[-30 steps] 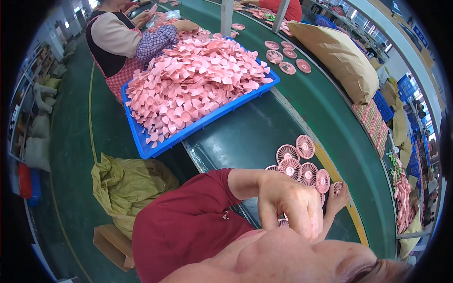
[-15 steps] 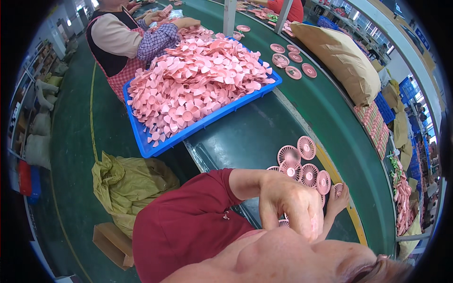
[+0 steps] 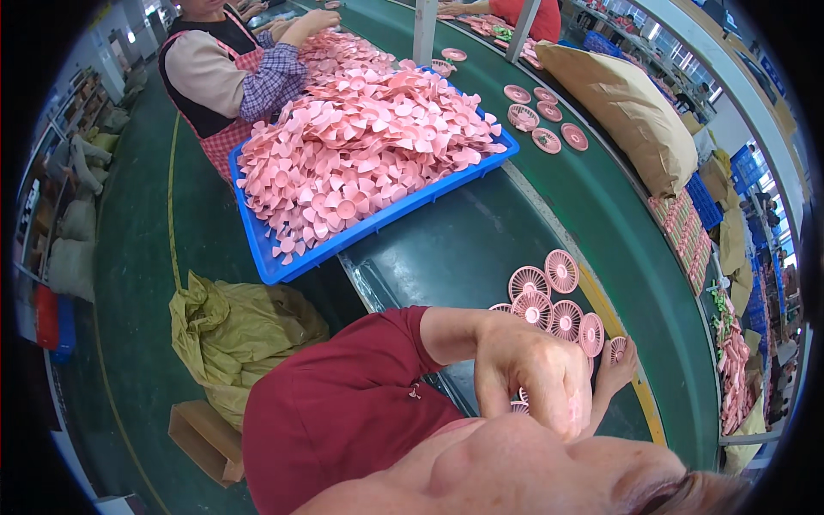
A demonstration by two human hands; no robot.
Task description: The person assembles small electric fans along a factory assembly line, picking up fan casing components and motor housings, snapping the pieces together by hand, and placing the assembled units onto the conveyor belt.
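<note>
My left hand (image 3: 539, 378), bent at the wrist below a dark red sleeve, is closed with its fingers curled down. Its fingertips are partly hidden, so I cannot make out what they hold. Beyond it, at the right, my right hand (image 3: 616, 369) grips a small pink slotted round cover (image 3: 618, 349) near the yellow edge strip. Just past my left hand lie several pink round fan grilles (image 3: 532, 308) with spoke-like slots, some overlapping, on the dark green work surface. More grilles are partly hidden beneath the left hand.
A blue tray (image 3: 378, 223) heaped with pink fan blades (image 3: 352, 163) stands ahead. A co-worker in a checked apron (image 3: 225, 154) works beside it. A green conveyor (image 3: 635, 232) carries pink round parts. A brown sack (image 3: 618, 116) lies along its far side; a yellow-green bag (image 3: 240, 343) is at left.
The view has shifted slightly, while my hands keep nearly the same pose. A dark blurred spot over the grilles is gone. The co-worker's hands have moved farther back from the heap.
</note>
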